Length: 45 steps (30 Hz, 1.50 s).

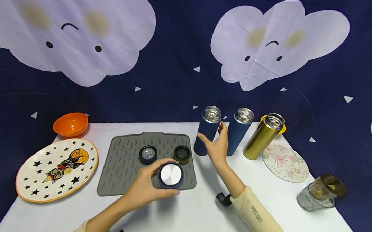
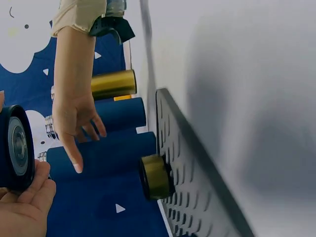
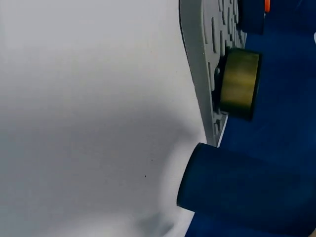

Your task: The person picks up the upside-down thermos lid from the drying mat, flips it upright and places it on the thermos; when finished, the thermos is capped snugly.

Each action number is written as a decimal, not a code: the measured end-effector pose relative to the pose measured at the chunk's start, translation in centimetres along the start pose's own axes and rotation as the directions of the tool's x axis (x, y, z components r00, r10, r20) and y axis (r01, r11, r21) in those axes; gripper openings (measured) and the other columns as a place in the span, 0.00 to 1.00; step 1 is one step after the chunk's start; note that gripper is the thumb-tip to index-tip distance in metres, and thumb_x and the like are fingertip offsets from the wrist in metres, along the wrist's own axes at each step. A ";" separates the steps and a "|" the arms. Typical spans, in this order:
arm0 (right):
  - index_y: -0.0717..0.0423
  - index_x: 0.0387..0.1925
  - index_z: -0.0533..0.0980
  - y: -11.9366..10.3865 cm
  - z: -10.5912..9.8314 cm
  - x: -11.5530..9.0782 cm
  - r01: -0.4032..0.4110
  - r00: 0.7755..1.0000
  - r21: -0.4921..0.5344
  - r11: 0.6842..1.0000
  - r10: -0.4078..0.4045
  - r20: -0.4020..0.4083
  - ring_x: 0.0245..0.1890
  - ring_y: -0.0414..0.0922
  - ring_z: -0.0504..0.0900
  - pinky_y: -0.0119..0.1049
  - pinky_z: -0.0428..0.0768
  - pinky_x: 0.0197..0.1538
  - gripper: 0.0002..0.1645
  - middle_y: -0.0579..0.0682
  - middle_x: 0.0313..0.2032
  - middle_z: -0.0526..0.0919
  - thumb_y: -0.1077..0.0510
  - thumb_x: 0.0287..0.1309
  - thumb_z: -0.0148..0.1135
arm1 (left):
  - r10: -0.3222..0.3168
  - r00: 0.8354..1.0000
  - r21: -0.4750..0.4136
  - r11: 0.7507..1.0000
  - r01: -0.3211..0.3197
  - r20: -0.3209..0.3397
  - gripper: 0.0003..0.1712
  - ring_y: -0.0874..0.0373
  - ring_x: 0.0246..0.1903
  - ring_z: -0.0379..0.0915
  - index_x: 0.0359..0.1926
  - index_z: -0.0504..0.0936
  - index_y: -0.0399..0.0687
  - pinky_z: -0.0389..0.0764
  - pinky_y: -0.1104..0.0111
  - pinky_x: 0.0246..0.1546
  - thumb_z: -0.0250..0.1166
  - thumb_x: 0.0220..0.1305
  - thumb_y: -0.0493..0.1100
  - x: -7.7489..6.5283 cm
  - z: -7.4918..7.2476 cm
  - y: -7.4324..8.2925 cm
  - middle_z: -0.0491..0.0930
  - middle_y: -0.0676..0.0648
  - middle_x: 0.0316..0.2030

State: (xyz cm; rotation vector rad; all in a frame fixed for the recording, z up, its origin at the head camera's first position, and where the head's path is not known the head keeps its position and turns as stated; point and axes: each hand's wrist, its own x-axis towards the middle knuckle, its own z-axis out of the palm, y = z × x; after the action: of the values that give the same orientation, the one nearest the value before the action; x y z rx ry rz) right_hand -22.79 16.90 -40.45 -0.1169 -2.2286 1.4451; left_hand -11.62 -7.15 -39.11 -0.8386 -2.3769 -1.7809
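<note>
My left hand grips a dark blue flask lid with a silver top over the front edge of a grey ribbed mat; the same lid shows in the left wrist view. My right hand is open beside the left blue flask, thumb against its side and fingers between it and a second blue flask. All three flasks, including a gold one, stand uncapped. On the mat lie a blue lid and a gold lid. The right hand itself is out of the right wrist view.
An orange bowl and a star-patterned plate sit at the left of the white table. A floral coaster and a tipped glass cup are at the right. A cloud-print backdrop hangs behind.
</note>
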 end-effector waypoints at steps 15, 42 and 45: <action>0.58 0.62 0.68 -0.1 -1.4 -1.2 -0.065 0.996 0.085 0.994 0.059 0.069 0.59 0.60 0.77 0.54 0.77 0.61 0.43 0.60 0.58 0.77 0.56 0.46 0.79 | 0.030 1.000 0.016 0.999 -0.030 0.004 0.42 0.55 0.53 0.77 0.63 0.74 0.51 0.78 0.58 0.58 0.81 0.45 0.42 6.7 -0.5 1.2 0.79 0.49 0.56; 0.52 0.61 0.69 -0.7 -5.4 -7.7 -0.060 0.990 0.064 0.996 0.051 0.132 0.59 0.56 0.79 0.53 0.77 0.60 0.40 0.57 0.57 0.78 0.58 0.48 0.78 | 0.090 0.993 -0.170 0.983 -0.076 0.079 0.37 0.58 0.48 0.79 0.60 0.75 0.45 0.79 0.62 0.56 0.79 0.48 0.39 14.0 5.4 4.8 0.81 0.48 0.50; 0.52 0.61 0.68 -0.6 -5.5 -7.8 -0.055 0.990 0.048 0.997 0.049 0.131 0.59 0.57 0.79 0.54 0.77 0.60 0.40 0.57 0.58 0.78 0.57 0.48 0.78 | 0.077 0.993 -0.153 0.986 -0.063 0.086 0.38 0.59 0.46 0.79 0.60 0.75 0.46 0.80 0.64 0.54 0.79 0.48 0.41 14.1 5.8 4.6 0.81 0.49 0.49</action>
State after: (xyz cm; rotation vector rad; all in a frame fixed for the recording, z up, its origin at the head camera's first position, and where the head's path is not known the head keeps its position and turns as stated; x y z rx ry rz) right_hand -13.42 18.75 -40.81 -0.0661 -2.3050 1.5781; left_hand -20.00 4.44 -32.02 -1.0287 -2.2567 -1.9539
